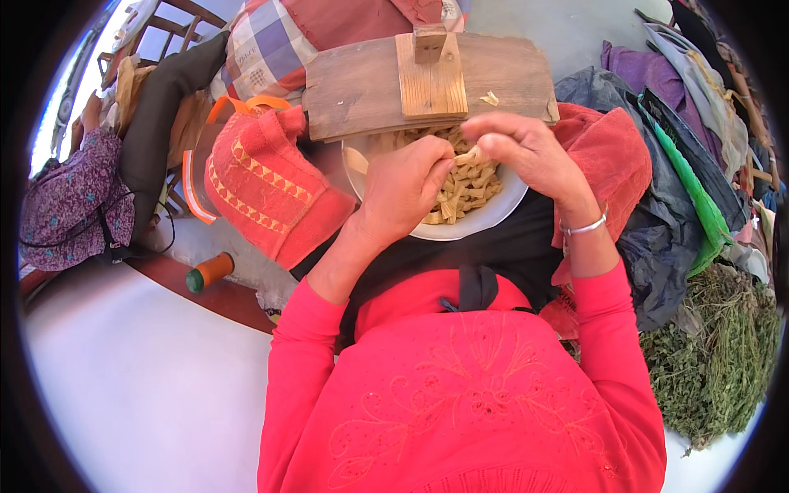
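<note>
A white bowl (493,215) rests on my lap, filled with several pale cut strips of dough-like pieces (470,191). My left hand (403,191) curls over the bowl's left side with its fingertips closed on a strip. My right hand (526,152), with a silver bangle at the wrist, hovers over the bowl's far side and pinches the other end of a pale strip (470,156) between thumb and fingers. Both hands meet above the heap. A worn wooden board (362,86) with an upright wooden block (431,78) lies just beyond the bowl.
A red patterned cloth (263,185) lies left of the bowl, another red cloth (612,156) on the right. An orange spool with a green end (209,272) lies on the floor. Dried green herbs (715,353) pile up at right beside dark bags (657,214).
</note>
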Motion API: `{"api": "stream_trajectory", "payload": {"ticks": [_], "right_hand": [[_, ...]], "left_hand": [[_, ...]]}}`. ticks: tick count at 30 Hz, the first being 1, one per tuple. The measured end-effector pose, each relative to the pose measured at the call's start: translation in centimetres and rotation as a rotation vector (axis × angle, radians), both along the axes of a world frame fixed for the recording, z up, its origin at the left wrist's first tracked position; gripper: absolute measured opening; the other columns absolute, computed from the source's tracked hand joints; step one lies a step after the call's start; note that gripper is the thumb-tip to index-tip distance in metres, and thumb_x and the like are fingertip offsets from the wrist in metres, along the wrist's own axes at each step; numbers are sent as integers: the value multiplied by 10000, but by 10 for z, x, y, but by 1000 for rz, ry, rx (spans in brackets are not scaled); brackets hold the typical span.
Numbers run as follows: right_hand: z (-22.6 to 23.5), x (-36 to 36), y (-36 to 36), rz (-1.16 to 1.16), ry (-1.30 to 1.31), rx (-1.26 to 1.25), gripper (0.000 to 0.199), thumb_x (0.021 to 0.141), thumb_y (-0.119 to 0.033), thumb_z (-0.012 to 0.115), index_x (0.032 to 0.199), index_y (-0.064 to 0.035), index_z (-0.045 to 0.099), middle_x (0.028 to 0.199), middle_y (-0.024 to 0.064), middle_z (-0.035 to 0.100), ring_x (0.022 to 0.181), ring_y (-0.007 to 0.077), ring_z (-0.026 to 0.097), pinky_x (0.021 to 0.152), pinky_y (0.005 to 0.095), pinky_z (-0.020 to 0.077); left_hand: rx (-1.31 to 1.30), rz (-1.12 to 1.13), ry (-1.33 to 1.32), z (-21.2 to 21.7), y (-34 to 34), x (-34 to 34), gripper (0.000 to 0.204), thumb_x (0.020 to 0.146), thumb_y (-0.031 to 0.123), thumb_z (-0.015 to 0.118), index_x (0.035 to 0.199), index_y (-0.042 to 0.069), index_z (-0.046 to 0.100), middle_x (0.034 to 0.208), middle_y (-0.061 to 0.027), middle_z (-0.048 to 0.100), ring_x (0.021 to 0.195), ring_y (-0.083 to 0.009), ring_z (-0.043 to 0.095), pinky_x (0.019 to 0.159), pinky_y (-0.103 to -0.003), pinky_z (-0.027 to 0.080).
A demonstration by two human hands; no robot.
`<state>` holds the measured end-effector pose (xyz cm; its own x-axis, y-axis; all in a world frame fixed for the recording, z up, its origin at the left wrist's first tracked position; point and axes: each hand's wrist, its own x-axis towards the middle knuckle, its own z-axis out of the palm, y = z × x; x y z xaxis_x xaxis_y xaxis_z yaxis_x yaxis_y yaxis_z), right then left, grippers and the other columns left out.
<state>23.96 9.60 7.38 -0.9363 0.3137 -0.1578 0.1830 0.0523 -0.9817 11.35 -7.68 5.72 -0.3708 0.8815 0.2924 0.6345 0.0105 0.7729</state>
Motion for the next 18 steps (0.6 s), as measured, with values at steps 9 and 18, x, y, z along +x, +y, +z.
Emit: {"api": "stream_trajectory", "payload": {"ticks": [9, 18], "right_hand": [[-10, -33, 16, -137, 3, -118, 107, 869, -62, 626, 953, 3, 640, 749, -2, 603, 622, 50, 520, 579, 203, 444], [-46, -62, 22, -315, -36, 408, 95, 836, -97, 627, 866, -8, 642, 764, 90, 630, 683, 191, 604, 638, 317, 476]], "left_hand": [[-208, 17, -366, 3, 22, -59, 143, 908, 129, 566, 931, -8, 600, 731, -24, 566, 710, -94, 492, 657, -260, 433], [-257, 166, -98, -20, 50, -87, 174, 856, 185, 594, 914, 25, 628, 771, -164, 631, 724, -299, 614, 680, -372, 463]]}}
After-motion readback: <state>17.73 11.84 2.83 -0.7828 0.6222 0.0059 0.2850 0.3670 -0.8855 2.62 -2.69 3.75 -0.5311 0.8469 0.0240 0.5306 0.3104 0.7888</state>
